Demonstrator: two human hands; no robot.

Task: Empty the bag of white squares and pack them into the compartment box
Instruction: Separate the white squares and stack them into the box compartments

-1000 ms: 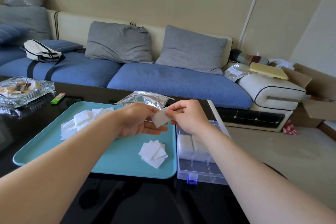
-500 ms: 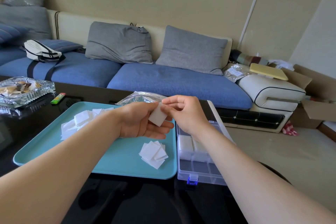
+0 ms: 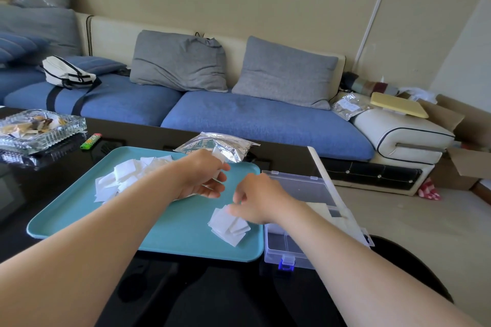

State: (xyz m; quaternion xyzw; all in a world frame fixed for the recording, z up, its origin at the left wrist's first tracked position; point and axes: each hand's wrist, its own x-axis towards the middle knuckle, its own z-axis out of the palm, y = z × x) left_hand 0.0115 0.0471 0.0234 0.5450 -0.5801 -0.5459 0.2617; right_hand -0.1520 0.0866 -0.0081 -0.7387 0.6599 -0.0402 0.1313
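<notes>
white squares (image 3: 119,178) heaped far-left on tray (image 3: 172,233), small stack (image 3: 229,228) near-right corner | left hand (image 3: 204,178) half curled, seemingly holding a few | right hand (image 3: 255,199) fingertips on stack, pinch unclear | light, thin, floppy: nip an edge | compartment box (image 3: 284,247) open beside tray

Crinkled foil bag (image 3: 220,147) — clear plastic box (image 3: 289,244).
</notes>
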